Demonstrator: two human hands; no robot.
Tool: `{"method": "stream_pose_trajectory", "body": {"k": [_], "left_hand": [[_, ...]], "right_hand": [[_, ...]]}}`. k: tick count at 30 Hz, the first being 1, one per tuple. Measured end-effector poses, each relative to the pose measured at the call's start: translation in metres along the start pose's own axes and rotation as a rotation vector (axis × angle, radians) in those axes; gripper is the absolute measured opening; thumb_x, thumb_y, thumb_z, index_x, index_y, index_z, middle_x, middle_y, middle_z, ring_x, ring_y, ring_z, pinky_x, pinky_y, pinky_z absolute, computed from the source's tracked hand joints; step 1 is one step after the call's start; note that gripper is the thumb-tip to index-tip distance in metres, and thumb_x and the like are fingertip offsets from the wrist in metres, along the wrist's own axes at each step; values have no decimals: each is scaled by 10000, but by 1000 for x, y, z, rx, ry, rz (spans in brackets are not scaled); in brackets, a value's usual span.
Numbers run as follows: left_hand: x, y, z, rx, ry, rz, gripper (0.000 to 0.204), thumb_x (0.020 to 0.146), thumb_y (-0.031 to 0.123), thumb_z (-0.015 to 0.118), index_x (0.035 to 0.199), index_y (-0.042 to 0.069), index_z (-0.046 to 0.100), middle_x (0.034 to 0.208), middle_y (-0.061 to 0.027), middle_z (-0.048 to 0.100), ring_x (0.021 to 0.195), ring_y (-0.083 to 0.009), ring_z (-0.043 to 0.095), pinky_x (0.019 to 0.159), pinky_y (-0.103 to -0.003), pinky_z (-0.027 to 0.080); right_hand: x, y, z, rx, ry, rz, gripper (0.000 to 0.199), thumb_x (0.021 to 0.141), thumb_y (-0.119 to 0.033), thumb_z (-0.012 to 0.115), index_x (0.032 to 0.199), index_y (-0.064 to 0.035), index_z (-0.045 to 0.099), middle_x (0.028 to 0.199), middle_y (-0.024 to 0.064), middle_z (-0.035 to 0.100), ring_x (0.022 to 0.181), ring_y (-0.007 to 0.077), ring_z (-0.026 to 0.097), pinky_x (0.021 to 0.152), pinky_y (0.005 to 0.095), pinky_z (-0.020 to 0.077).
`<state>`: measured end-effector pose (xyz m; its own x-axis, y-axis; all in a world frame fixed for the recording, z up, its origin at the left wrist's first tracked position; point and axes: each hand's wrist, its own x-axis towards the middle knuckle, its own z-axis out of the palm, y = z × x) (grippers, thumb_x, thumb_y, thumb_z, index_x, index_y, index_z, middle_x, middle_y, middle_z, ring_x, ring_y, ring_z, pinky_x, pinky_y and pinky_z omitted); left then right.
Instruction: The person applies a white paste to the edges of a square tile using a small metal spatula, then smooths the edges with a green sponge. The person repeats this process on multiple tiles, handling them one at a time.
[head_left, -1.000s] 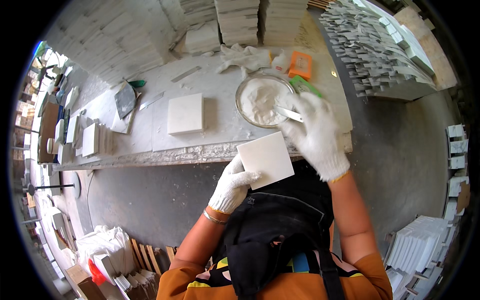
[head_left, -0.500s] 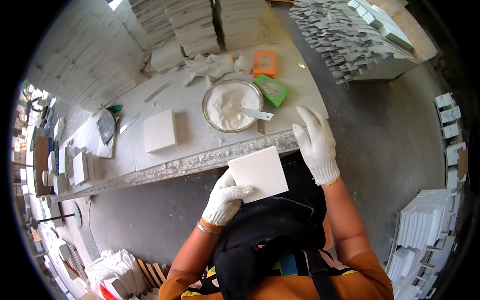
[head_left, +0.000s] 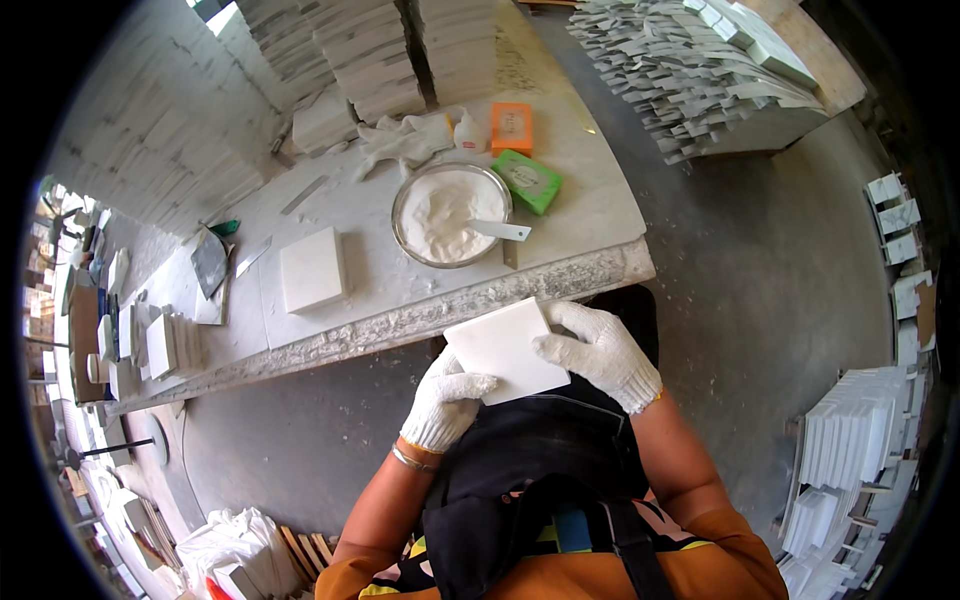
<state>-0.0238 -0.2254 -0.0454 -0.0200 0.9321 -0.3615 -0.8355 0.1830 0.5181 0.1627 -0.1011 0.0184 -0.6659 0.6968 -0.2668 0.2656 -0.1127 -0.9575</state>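
Note:
Both my hands wear white knitted gloves and hold one square white tile (head_left: 503, 350) in front of my dark apron, just off the table's near edge. My left hand (head_left: 448, 400) grips the tile's lower left side, thumb on its face. On its right side my right hand (head_left: 600, 355) closes round the edge, thumb over the face and fingers partly behind. Beyond the tile, a round metal bowl (head_left: 398, 232) of white powder or paste stands on the table, with a flat scraper (head_left: 502, 231) resting in it. To its left lies a thick white square block or tile stack (head_left: 312, 270).
Behind the bowl are a green box (head_left: 528, 182), an orange box (head_left: 512, 128), a small white bottle (head_left: 467, 132) and a loose glove (head_left: 398, 143). High stacks of thin slabs (head_left: 370, 60) rise at the table's back. More tile stacks (head_left: 855, 430) stand at right.
My right hand has come in from the right and taken hold of the tile's right side. The tile has shifted slightly left, still in my left hand.

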Motion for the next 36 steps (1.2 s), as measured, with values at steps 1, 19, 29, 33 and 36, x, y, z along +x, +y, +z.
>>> {"method": "stream_pose_trajectory", "body": {"k": [1, 19, 29, 33, 36], "left_hand": [[1, -1, -3, -14, -11, 2, 807, 695, 5, 766, 1442, -41, 466, 1328, -152, 618, 1221, -291, 597, 1058, -411, 476], [10, -11, -41, -119, -52, 33, 644, 778, 10, 757, 1382, -23, 536, 1306, -144, 634, 1194, -280, 611, 1049, -421, 477], [11, 28, -20, 30, 0, 105, 615, 821, 139, 799, 1359, -31, 552, 1270, -121, 653, 1145, -210, 629, 1027, -372, 482], [10, 36, -11, -31, 47, 153, 556, 842, 150, 774, 1325, -36, 571, 1233, -123, 665, 1128, -212, 643, 985, -376, 521], [10, 39, -16, -54, 92, 168, 544, 853, 157, 764, 1327, -24, 568, 1221, -120, 664, 1078, -214, 666, 920, -380, 563]], "right_hand": [[0, 1, 3, -68, 21, -52, 437, 924, -237, 746, 1271, 15, 661, 1128, 115, 730, 1005, 169, 673, 927, 317, 522], [8, -7, 28, -501, 75, -445, 321, 844, -139, 781, 1094, 46, 701, 940, 161, 708, 831, 250, 700, 773, 342, 550], [42, -24, 16, -182, -124, -44, 385, 923, -187, 712, 1210, 68, 683, 1029, 77, 723, 922, 109, 635, 856, 290, 522], [58, -26, 18, -167, -51, -56, 307, 956, -155, 678, 1182, 51, 702, 977, 68, 721, 869, 83, 638, 779, 260, 526], [63, -39, 17, -71, 51, -35, 250, 973, -133, 661, 1148, 36, 717, 956, 64, 718, 808, 68, 632, 723, 239, 520]]}}
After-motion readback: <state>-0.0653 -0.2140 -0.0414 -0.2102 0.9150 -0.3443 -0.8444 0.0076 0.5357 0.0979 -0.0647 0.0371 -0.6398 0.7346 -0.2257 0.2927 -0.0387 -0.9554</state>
